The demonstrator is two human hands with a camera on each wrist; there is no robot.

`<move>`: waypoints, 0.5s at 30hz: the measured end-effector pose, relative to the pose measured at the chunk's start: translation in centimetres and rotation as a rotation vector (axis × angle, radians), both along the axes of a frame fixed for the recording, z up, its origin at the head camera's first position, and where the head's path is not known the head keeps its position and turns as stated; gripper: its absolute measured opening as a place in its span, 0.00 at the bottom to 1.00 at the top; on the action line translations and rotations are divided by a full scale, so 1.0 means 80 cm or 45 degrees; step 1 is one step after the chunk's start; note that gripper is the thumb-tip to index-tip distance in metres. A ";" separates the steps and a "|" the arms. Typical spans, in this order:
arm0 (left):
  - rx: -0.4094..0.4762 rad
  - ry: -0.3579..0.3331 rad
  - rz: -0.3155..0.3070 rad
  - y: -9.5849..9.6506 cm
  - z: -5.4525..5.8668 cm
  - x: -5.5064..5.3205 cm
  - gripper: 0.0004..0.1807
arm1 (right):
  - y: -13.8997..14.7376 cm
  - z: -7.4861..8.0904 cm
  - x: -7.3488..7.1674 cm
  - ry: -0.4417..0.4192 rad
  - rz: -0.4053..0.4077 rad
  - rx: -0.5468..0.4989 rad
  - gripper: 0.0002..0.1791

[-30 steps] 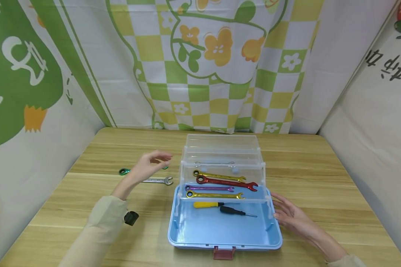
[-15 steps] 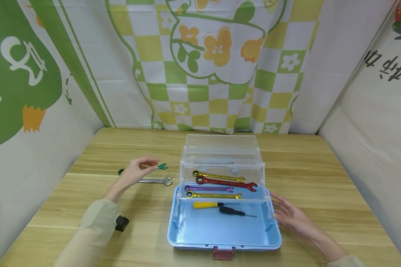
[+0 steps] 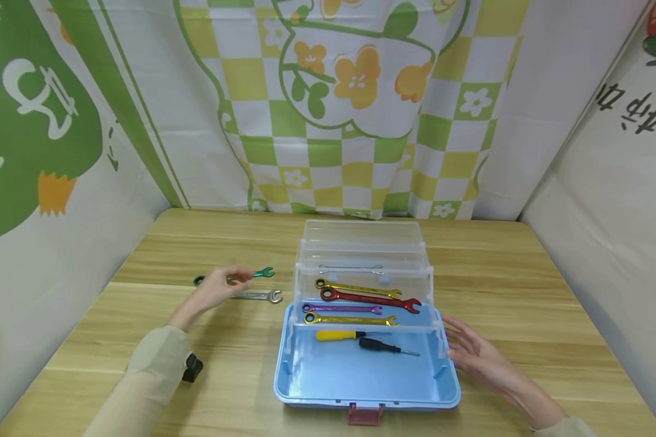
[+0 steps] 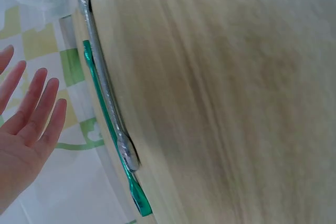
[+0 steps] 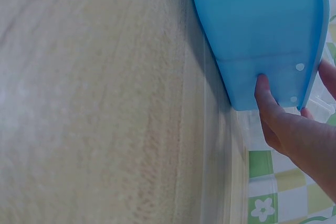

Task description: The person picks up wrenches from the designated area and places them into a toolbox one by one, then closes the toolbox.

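My left hand is over a green ratchet wrench and a silver wrench lying on the table. In the left wrist view, its fingers are extended and spread, with nothing between them, and both wrenches lie side by side. At the right side of an open blue toolbox, my right hand rests against the wall. The right wrist view shows one fingertip touching the blue outer wall and another at the rim.
Clear trays folded up over the toolbox hold several wrenches, including a red one and a purple one. A yellow screwdriver and a black screwdriver lie in the bottom. A patterned curtain borders the table's back.
My left hand has moved left and down, away from the toolbox and over the two wrenches, uncovering the green wrench's open end. My right hand has stayed at the toolbox.
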State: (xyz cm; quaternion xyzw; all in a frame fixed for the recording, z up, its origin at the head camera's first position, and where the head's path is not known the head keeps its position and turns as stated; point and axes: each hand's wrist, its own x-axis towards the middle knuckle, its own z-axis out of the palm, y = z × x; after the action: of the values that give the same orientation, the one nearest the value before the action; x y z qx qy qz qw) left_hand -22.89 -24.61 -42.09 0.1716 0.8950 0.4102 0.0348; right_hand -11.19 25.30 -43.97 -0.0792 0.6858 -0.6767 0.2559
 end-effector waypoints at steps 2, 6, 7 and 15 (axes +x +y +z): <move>-0.024 0.014 -0.023 -0.002 -0.004 -0.001 0.15 | 0.000 0.000 0.000 -0.002 0.000 -0.002 0.38; -0.071 -0.007 -0.041 -0.004 -0.007 -0.001 0.15 | 0.000 0.000 0.000 -0.004 -0.003 -0.004 0.38; -0.084 -0.015 -0.042 -0.004 -0.007 -0.001 0.15 | 0.000 0.000 0.000 -0.004 -0.003 -0.005 0.38; -0.222 -0.005 -0.074 -0.006 -0.011 -0.005 0.14 | 0.000 -0.001 0.000 -0.003 -0.004 -0.005 0.38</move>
State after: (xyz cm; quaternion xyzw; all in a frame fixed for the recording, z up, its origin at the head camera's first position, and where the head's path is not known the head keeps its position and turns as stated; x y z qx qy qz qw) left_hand -23.27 -25.06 -42.97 0.1928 0.9220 0.3298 0.0633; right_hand -11.23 25.32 -44.06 -0.0776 0.6841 -0.6788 0.2554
